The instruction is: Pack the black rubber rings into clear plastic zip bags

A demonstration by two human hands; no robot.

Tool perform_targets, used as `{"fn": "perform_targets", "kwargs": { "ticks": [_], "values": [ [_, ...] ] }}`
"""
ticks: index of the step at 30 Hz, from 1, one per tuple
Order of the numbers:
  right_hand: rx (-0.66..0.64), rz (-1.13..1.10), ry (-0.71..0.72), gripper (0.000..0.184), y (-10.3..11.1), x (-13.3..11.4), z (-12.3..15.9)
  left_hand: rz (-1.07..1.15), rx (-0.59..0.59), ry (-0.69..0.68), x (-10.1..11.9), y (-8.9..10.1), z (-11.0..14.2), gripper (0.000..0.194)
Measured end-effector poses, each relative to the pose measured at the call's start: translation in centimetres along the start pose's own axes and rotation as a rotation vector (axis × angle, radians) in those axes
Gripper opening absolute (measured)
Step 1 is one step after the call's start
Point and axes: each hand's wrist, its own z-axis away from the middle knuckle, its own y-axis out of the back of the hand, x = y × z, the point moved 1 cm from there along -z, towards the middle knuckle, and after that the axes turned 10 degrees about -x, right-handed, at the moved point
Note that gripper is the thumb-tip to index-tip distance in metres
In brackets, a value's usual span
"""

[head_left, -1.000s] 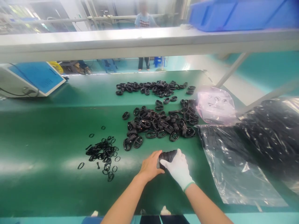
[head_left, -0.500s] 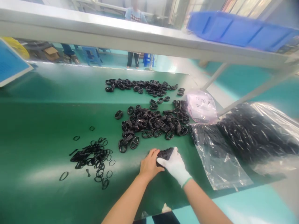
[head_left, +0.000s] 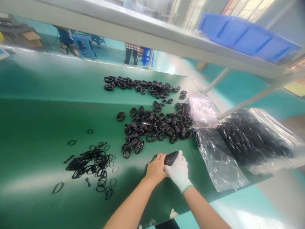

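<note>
A bundle of black coiled cable (head_left: 171, 158) is gripped between both hands, low over the green table (head_left: 35, 127). My bare left hand (head_left: 154, 168) closes around its left side. On the right side, my right hand (head_left: 179, 170), in a white glove with a green cuff, has its fingers wrapped round it. Part of the bundle is hidden by the fingers. Just beyond the hands lies a pile of black coiled cables (head_left: 154, 125). Left of them, loose black rubber bands (head_left: 91, 162) are heaped and scattered on the table.
Farther back lies another row of coiled cables (head_left: 140, 86). On the right are a clear plastic bag (head_left: 221, 159), larger bags of black items (head_left: 257, 136) and a pinkish bag (head_left: 202, 109). A shelf beam (head_left: 143, 33) crosses above, bearing a blue bin (head_left: 245, 36). A person (head_left: 132, 52) stands beyond.
The view has turned slightly, so the shelf and background are shifted. Both hands still hold the cable bundle, and the left hand now sits farther over its near side.
</note>
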Motion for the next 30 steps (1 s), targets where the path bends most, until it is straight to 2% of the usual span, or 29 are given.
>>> {"fn": "perform_targets", "kwargs": {
  "ticks": [3,5,8,12,16,18,21,23,26,30],
  "values": [
    [-0.008,0.004,-0.004,0.104,-0.1,0.1,-0.1,-0.039,-0.091,-0.128,-0.8,1.7,-0.7,0.054],
    [-0.018,0.008,-0.014,0.105,0.1,0.1,-0.2,-0.114,-0.081,-0.156,-1.1,2.4,-1.5,0.043],
    [-0.027,0.005,-0.018,0.106,0.3,0.2,-0.3,-0.167,-0.063,-0.164,-1.2,2.5,-2.5,0.029],
    [-0.036,0.008,-0.016,0.105,0.4,0.1,-0.4,-0.160,-0.056,-0.173,-1.0,2.2,-3.2,0.024],
    [-0.048,0.010,-0.034,0.104,0.2,-0.1,-0.4,-0.165,-0.051,-0.175,-1.1,2.4,-2.8,0.027],
    [-0.048,0.012,-0.044,0.103,0.1,-0.2,-0.4,-0.151,-0.028,-0.184,-1.2,2.1,-2.0,0.038],
    [-0.029,0.009,-0.046,0.098,-0.1,-0.4,-0.4,-0.102,0.066,-0.202,-1.2,0.7,-0.6,0.063],
    [-0.001,0.005,-0.042,0.097,-0.3,-0.4,-0.5,-0.080,0.115,-0.185,-1.1,-0.6,0.0,0.071],
    [0.024,0.014,-0.019,0.099,-0.5,-0.5,-0.7,-0.070,0.161,-0.163,-1.0,-2.0,0.1,0.065],
    [0.111,0.022,-0.016,0.100,-0.9,-0.6,-0.8,-0.095,0.236,-0.183,-1.2,-2.1,-0.3,0.062]
  ]
}}
